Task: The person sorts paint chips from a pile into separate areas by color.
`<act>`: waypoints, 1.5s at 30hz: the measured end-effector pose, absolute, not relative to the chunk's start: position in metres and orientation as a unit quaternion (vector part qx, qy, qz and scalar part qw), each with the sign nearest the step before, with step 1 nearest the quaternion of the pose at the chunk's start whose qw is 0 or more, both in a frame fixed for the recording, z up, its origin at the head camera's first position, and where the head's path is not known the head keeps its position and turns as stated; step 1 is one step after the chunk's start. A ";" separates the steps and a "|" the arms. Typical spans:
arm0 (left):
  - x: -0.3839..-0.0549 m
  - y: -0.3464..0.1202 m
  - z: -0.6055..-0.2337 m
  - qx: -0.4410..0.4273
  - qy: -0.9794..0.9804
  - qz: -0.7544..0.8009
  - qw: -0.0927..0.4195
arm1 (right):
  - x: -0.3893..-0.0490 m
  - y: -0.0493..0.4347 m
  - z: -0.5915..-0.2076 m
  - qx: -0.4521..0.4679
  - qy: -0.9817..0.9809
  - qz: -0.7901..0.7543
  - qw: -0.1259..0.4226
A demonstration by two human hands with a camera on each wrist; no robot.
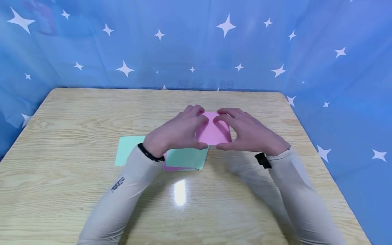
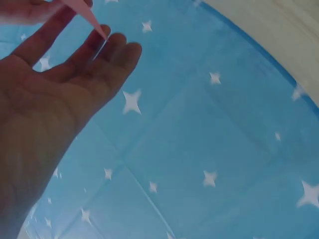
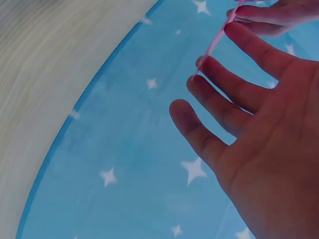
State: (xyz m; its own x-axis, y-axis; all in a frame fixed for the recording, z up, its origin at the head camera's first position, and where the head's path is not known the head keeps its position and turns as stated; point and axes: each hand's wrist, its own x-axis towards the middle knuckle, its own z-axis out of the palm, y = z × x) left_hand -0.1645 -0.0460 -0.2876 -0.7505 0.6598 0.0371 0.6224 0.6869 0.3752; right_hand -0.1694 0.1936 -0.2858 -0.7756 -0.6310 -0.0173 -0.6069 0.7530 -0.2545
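Both hands hold a pink card (image 1: 213, 132) above the table, one at each side. My left hand (image 1: 182, 130) pinches its left edge, fingers at the far part and thumb near the close corner. On the opposite edge my right hand (image 1: 248, 133) grips likewise, with bent fingers and the thumb at the near corner. From the right wrist the card (image 3: 219, 37) appears nearly edge-on against the fingertips; the left wrist view catches a narrow slanted strip of the same card (image 2: 87, 16).
Below and left of the hands, a mint green card (image 1: 186, 158) lies over a darker pink card (image 1: 173, 168). Another mint card (image 1: 128, 149) is partly covered by the left forearm. The wooden table (image 1: 76, 119) ends at a blue star-patterned curtain (image 1: 190, 44).
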 end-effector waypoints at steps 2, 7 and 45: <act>-0.168 -0.033 -0.290 0.358 0.916 0.176 0.044 | -0.169 0.205 -0.285 -0.325 0.937 -0.116 0.055; -0.175 -0.002 -0.294 0.375 0.916 0.138 0.035 | -0.169 0.231 -0.287 -0.314 0.940 -0.115 0.061; -0.186 0.084 -0.357 0.362 0.920 0.016 0.148 | -0.179 0.277 -0.355 -0.279 0.944 -0.077 0.160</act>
